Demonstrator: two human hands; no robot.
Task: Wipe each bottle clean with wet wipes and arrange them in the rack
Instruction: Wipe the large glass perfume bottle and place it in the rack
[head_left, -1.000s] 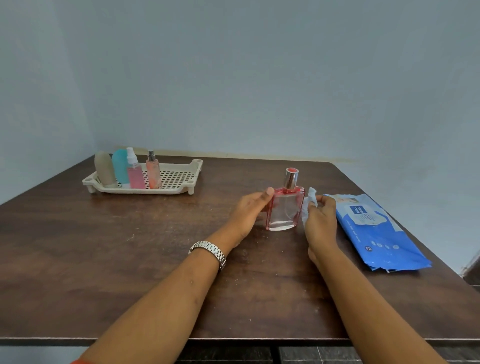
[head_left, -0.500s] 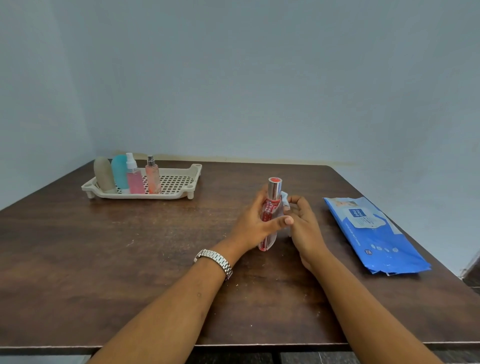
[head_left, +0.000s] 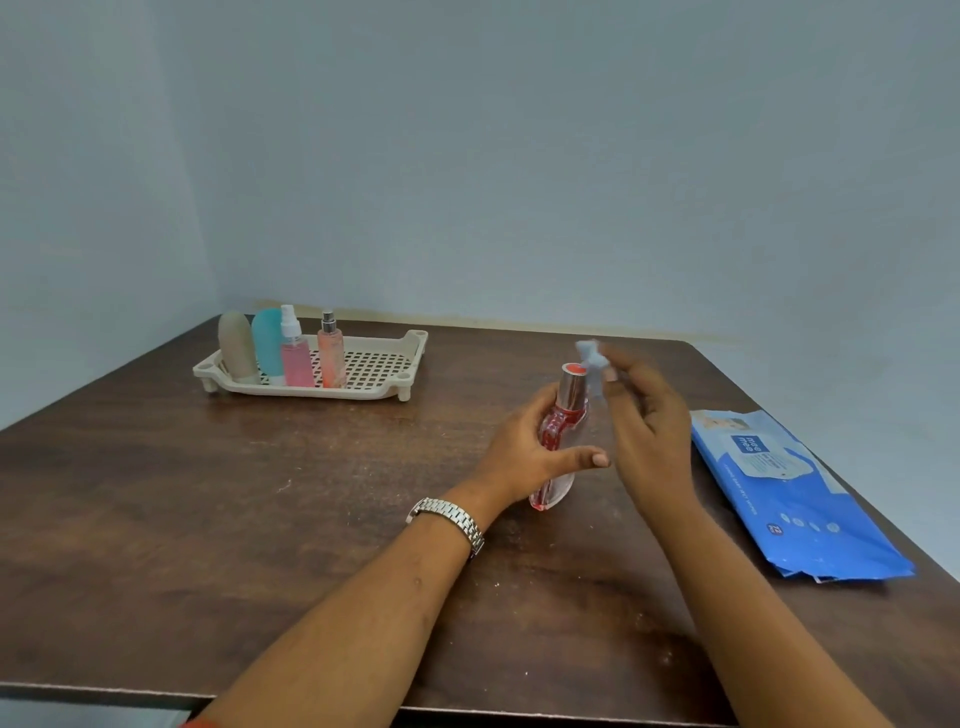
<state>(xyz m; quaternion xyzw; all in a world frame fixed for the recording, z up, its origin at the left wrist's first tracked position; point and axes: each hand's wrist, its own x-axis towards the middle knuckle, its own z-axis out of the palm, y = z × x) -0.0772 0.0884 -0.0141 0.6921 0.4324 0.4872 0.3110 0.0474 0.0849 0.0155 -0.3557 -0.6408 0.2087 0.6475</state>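
Observation:
My left hand grips a clear pink perfume bottle with a silver cap, held tilted above the middle of the table with its narrow side toward me. My right hand is just right of the bottle and pinches a crumpled white wet wipe next to the cap. At the table's far left stands a cream slotted rack with several bottles along its left end: a beige one, a teal one, a pink spray bottle and a peach spray bottle.
A blue pack of wet wipes lies flat near the right edge of the dark wooden table. Grey walls close the far and left sides. The right half of the rack holds nothing.
The bottle stood on the table a second ago; my left hand lifted and turned it edge-on. My right hand has risen with the wipe from the bottle's side to its cap.

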